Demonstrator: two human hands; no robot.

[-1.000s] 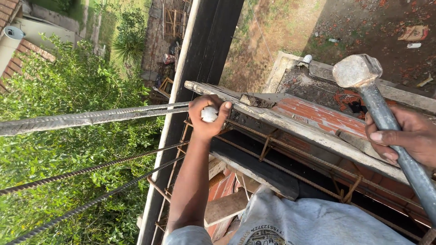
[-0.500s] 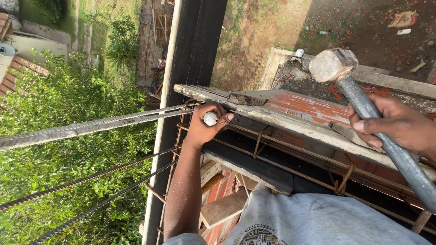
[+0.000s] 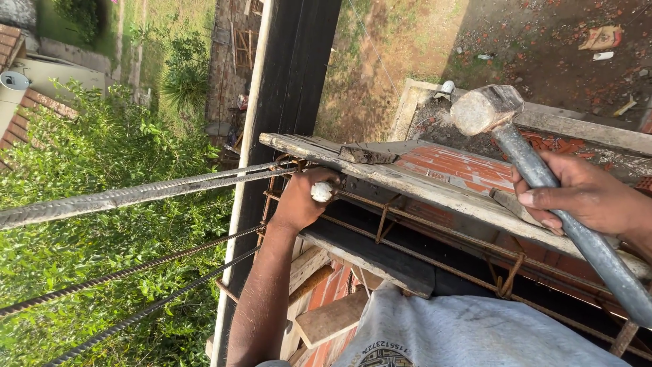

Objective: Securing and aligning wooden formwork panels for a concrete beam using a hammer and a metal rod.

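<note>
The right hand (image 3: 584, 197) is gripping the grey handle of a sledgehammer (image 3: 536, 177), fingers wrapped shut, its head hanging over the brick wall (image 3: 462, 166). The left hand (image 3: 302, 200) is closing around a small white object (image 3: 321, 191), pressing against the weathered plank (image 3: 407, 180) beside the rebar (image 3: 136, 196).

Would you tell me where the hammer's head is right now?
In the head view, upper right: the hammer head is raised above the brick wall top, its handle gripped by the right hand.

Dull grey metal hammer (image 3: 543, 177), rough weathered wooden plank (image 3: 421, 187), ribbed rusty steel rebar (image 3: 136, 196), red brick (image 3: 462, 163).
</note>
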